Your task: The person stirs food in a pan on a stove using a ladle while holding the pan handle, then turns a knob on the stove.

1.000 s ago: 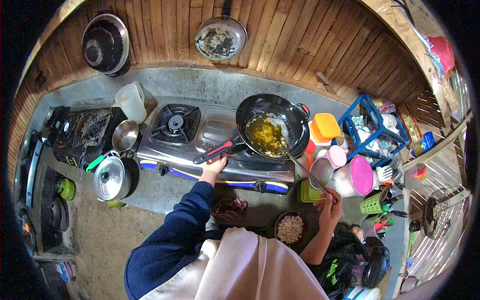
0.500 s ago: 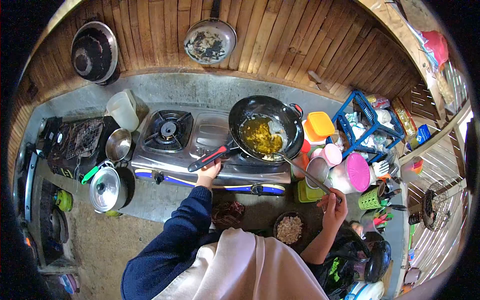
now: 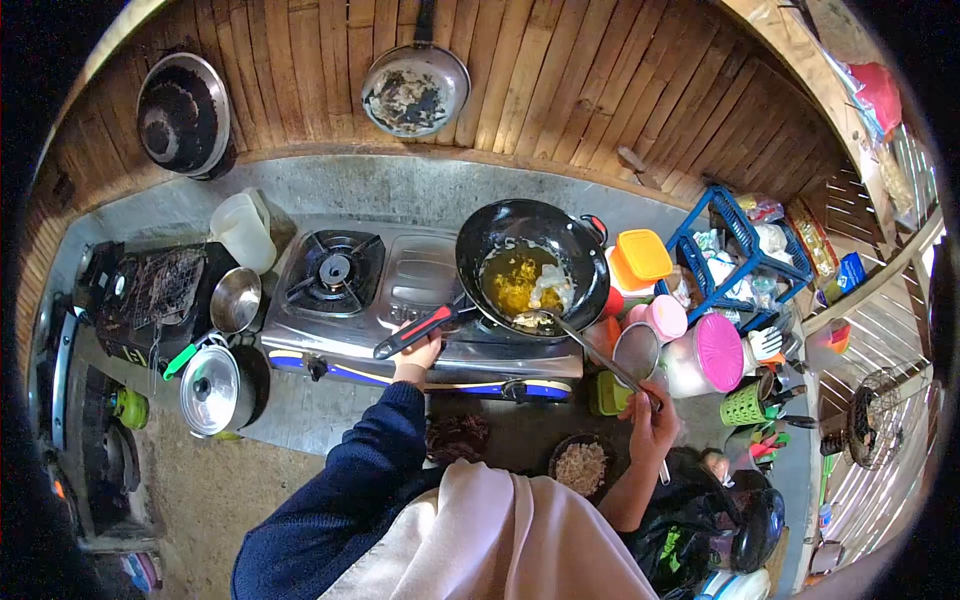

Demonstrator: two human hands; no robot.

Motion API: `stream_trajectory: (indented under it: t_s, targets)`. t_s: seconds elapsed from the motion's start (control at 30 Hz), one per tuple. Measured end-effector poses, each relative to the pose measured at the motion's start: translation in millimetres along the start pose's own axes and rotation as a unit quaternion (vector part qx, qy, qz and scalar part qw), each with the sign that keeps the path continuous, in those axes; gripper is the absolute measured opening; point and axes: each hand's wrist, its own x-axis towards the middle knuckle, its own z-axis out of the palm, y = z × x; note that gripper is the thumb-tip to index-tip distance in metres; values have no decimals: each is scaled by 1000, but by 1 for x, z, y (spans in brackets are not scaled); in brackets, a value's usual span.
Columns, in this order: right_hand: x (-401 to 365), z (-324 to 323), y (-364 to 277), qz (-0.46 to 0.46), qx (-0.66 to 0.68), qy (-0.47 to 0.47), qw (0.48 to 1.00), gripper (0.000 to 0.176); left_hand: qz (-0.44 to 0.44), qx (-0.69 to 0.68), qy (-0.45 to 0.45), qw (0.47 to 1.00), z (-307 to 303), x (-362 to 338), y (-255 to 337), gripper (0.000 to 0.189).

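Note:
A black wok (image 3: pixel 490 235) sits over the right burner of the gas stove, with yellow oil and bits of egg-like food (image 3: pixel 520 285) inside. Its black and red handle (image 3: pixel 430 325) points down-left, and my left hand (image 3: pixel 416 348) is wrapped round it from below. My right hand (image 3: pixel 652 415) grips the upper end of a long metal spatula (image 3: pixel 600 355), its fingers closed round the shaft. The spatula's blade rests in the oil near the wok's lower edge, beside a whitish clump (image 3: pixel 553 288).
The uncovered left burner (image 3: pixel 334 270) is beside the wok. Further left stand a lidded pot (image 3: pixel 211 385) and a steel pan (image 3: pixel 236 300). Plastic containers (image 3: pixel 644 255) and a blue rack (image 3: pixel 740 240) crowd the right. A bowl of chopped food (image 3: pixel 581 465) lies near my body.
My right hand and the spatula have shifted slightly left and down. The whitish clump sits lower and is more spread in the oil. My left hand keeps its hold on the handle.

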Motion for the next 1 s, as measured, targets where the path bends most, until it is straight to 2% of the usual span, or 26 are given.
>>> stream_trajectory:
  t_s: [0.13, 0.2, 0.37, 0.53, 0.77, 1.0]
  targets:
    - [5, 13, 0, 9, 18, 6, 1000, 18, 6, -15, 30, 999, 3, -1, 0, 24]
    - [8, 19, 3, 3, 33, 3, 999, 19, -8, -17, 16, 1000, 3, 0, 0, 24]
    - [18, 37, 9, 66, 77, -5, 995, 21, -2, -13, 4, 1000, 4, 1, -2, 24]
    - [29, 55, 37, 43, 92, -16, 995, 25, -10, -3, -35, 999, 11, 0, -7, 23]
    - [44, 85, 50, 58, 153, -24, 986, 28, -12, -2, -7, 1000, 7, -1, -3, 21]
    - [52, 95, 56, 92, 145, -15, 985, 31, -10, -9, -21, 1000, 6, 0, -4, 21]
